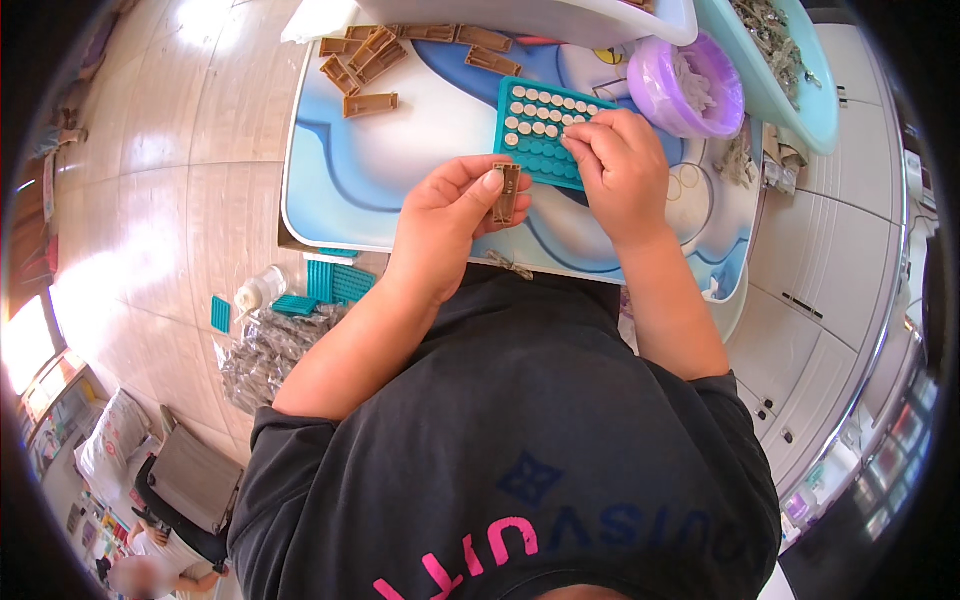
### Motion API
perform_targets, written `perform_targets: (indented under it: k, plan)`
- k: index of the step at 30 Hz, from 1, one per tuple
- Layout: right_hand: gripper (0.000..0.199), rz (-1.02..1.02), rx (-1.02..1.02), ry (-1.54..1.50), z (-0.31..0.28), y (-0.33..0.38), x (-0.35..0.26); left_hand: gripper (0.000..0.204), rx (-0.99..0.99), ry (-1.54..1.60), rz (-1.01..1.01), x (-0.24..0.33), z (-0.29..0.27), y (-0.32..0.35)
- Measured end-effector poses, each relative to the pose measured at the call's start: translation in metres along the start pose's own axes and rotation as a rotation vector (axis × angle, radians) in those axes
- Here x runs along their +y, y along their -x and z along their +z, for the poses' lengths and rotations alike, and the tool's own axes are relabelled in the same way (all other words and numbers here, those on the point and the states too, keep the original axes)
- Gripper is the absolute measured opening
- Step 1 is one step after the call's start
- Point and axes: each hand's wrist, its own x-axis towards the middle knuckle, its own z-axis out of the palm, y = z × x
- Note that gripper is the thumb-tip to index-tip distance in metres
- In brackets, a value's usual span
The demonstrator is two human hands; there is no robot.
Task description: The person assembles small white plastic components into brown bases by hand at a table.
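Observation:
My left hand (pixel 455 205) holds a small brown plastic casing (pixel 506 193), narrow and hollow, upright between thumb and fingers in front of the tray. Over a teal tray (pixel 560 168) with round pockets, my right hand (pixel 625 165) pinches thumb and forefinger together at a row of small pale discs (pixel 538 129). What sits between those fingertips is too small and covered to make out. Discs fill the tray's far rows; nearer pockets show bare teal. More brown casings (pixel 371 104) lie loosely in a group at the table's far left.
A lined purple bucket (pixel 690 85) stands right of the tray, beside a pale blue tub (pixel 815 90) of small parts. A white bin (pixel 540 14) borders the table's (pixel 345 190) far side. Bagged parts (pixel 275 350) and teal trays (pixel 340 283) lie on the floor at left.

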Motion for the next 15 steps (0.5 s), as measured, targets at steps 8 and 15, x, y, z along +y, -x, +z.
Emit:
perform_targets:
  k: [8, 15]
  plan:
    - [0.015, 0.049, -0.039, -0.335, -0.004, -0.004, -0.047, 0.025, -0.027, 0.055, 0.012, -0.002, -0.005, -0.002]
    - [0.012, 0.04, -0.04, -0.309, -0.004, -0.003, -0.04, 0.025, -0.013, 0.089, -0.006, -0.001, -0.004, -0.002]
